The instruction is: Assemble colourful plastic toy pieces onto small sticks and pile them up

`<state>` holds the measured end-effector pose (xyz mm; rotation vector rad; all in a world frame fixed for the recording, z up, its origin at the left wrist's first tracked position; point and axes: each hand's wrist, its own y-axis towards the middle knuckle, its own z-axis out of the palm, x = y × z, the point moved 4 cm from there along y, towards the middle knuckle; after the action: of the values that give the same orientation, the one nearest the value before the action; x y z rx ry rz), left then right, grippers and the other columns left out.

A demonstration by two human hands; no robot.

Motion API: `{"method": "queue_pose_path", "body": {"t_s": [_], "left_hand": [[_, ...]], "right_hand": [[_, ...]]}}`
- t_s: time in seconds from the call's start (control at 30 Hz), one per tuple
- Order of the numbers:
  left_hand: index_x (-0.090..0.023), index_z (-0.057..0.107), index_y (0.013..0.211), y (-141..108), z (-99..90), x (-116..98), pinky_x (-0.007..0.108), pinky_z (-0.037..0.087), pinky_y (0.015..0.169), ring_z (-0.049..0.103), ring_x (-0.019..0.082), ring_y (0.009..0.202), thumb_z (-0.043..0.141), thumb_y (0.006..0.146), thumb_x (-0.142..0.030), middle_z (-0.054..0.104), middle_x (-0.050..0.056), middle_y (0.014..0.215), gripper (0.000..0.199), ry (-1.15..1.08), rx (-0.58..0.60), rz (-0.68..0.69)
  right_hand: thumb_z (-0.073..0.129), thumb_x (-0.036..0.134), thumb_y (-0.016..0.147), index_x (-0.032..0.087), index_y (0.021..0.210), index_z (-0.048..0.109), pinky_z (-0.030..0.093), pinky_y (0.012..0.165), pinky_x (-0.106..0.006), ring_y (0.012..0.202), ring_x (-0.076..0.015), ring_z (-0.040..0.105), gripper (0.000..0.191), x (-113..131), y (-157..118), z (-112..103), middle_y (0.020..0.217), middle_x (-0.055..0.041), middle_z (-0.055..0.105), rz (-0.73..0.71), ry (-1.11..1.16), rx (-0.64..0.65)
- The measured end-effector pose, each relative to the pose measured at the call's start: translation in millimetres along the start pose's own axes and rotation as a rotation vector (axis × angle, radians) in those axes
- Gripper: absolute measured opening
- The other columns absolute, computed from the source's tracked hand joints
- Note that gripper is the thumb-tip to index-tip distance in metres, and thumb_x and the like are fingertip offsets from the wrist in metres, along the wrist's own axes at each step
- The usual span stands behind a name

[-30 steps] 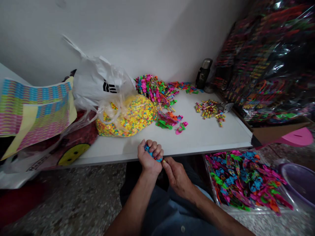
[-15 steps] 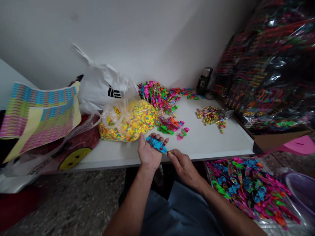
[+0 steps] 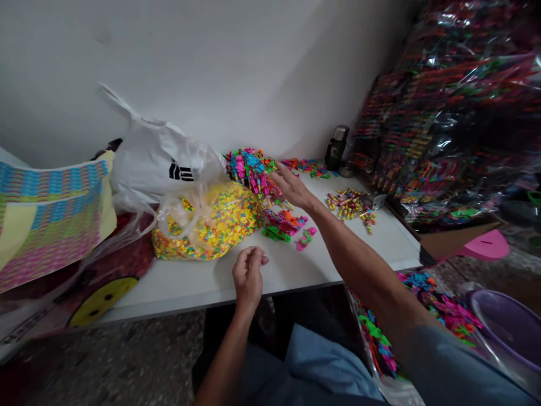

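My left hand is just above the table's front edge with its fingers curled in and the thumb against them. Anything inside that curl is hidden. My right hand reaches across the table, fingers stretched out, at the right side of a heap of small bright plastic pieces. Blue pieces lie on top of the heap. Nearer to me lie a few pink and green pieces and a single pink-and-green piece. A clear bag of small yellow, mostly round bits sits left of them.
Short striped sticks are scattered on the right of the white table. Behind them stands a dark flask. Plastic-wrapped stacks rise at the right, above a purple tub. Printed sheets and a white bag are left.
My right hand has moved from beside my left palm to the heap. The blue plastic piece has left my left palm, blue now shows atop the heap, and my left fingers have curled.
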<state>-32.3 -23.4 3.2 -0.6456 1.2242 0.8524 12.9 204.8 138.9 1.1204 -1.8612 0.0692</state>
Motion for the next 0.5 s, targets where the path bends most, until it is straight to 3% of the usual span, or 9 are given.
{"method": "queue_pose_path", "body": {"t_s": [0.07, 0.1, 0.17, 0.27, 0.37, 0.5], "left_hand": [[-0.012, 0.064, 0.096, -2, -0.9, -1, 0.028, 0.051, 0.074, 0.063, 0.015, 0.071, 0.067, 0.085, -0.041, 0.065, 0.007, 0.083, 0.031, 0.048, 0.012, 0.005], [-0.013, 0.064, 0.095, -2, -0.8, -2, 0.028, 0.051, 0.073, 0.063, 0.015, 0.071, 0.066, 0.086, -0.041, 0.065, 0.006, 0.082, 0.030, 0.061, 0.022, 0.008], [-0.013, 0.063, 0.094, -3, 1.1, -4, 0.028, 0.050, 0.072, 0.062, 0.015, 0.070, 0.064, 0.087, -0.042, 0.064, 0.006, 0.080, 0.030, 0.074, 0.051, 0.014], [-0.013, 0.064, 0.091, -1, 4.9, -5, 0.026, 0.050, 0.069, 0.060, 0.014, 0.067, 0.065, 0.086, -0.043, 0.064, 0.005, 0.078, 0.030, 0.090, 0.066, 0.007], [-0.013, 0.064, 0.090, -1, 7.1, -5, 0.024, 0.049, 0.066, 0.060, 0.013, 0.065, 0.067, 0.084, -0.044, 0.063, 0.005, 0.075, 0.031, 0.136, 0.054, -0.017], [-0.013, 0.063, 0.090, -10, 7.7, -6, 0.023, 0.049, 0.066, 0.060, 0.013, 0.065, 0.066, 0.085, -0.045, 0.063, 0.005, 0.076, 0.033, 0.178, 0.054, -0.009]], "right_hand": [[0.040, 0.047, 0.100, 0.004, 0.147, 0.037, 0.038, 0.096, -0.029, 0.104, -0.0155, 0.055, 0.064, -19, -8, -10, 0.134, -0.0168, 0.050, -0.013, -0.127, -0.001], [0.042, 0.048, 0.100, 0.006, 0.145, 0.041, 0.041, 0.092, -0.028, 0.101, -0.0151, 0.056, 0.062, -32, -24, -13, 0.132, -0.0165, 0.051, -0.008, -0.167, 0.040], [0.054, 0.045, 0.096, 0.009, 0.129, 0.058, 0.045, 0.090, -0.030, 0.098, -0.0186, 0.059, 0.050, -59, -65, -19, 0.119, -0.0150, 0.060, -0.007, -0.211, 0.131], [0.050, 0.030, 0.098, 0.013, 0.133, 0.056, 0.042, 0.100, -0.037, 0.115, -0.0234, 0.054, 0.040, -86, -122, -23, 0.126, -0.0164, 0.058, -0.074, -0.297, 0.290], [0.047, 0.023, 0.098, 0.012, 0.134, 0.055, 0.037, 0.105, -0.040, 0.121, -0.0257, 0.049, 0.038, -89, -145, -22, 0.132, -0.0167, 0.055, -0.142, -0.394, 0.336], [0.048, 0.023, 0.098, 0.013, 0.112, 0.063, 0.040, 0.096, -0.035, 0.106, -0.0218, 0.052, 0.022, -78, -150, -20, 0.112, -0.0137, 0.061, -0.126, -0.411, 0.334]]}}
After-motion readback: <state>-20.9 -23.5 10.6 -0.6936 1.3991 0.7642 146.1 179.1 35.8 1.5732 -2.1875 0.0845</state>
